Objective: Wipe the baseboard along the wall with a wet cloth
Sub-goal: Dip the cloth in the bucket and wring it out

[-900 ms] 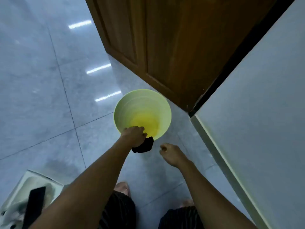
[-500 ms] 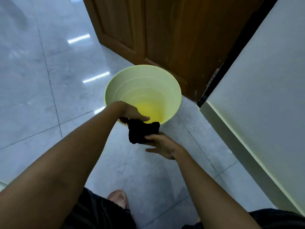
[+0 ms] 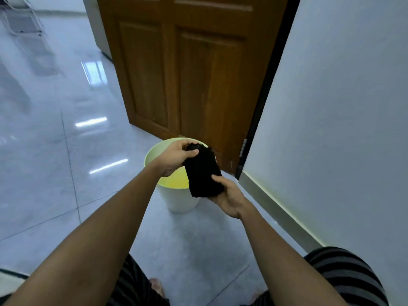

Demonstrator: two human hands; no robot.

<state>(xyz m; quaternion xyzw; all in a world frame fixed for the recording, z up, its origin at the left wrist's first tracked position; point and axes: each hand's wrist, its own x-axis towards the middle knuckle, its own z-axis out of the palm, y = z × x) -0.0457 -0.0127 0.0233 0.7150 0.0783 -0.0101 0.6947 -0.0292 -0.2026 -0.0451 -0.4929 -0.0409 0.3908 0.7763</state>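
Observation:
A bunched black cloth (image 3: 202, 171) hangs over a pale green bucket (image 3: 178, 199) that stands on the floor. My left hand (image 3: 176, 156) grips the cloth's top end, and my right hand (image 3: 227, 196) grips its lower end from beneath. Yellowish water shows inside the bucket. The grey baseboard (image 3: 276, 208) runs along the foot of the wall on the right, starting just right of the bucket.
A brown wooden door (image 3: 187, 74) stands open right behind the bucket, its dark hinge edge meeting the pale wall (image 3: 342, 118). Glossy grey floor tiles (image 3: 55, 151) spread to the left. My knees in striped shorts (image 3: 344, 274) are at the bottom.
My left hand lifted the cloth from the bucket rim. My right hand came up and took hold of its lower end. The view tilted up toward the door.

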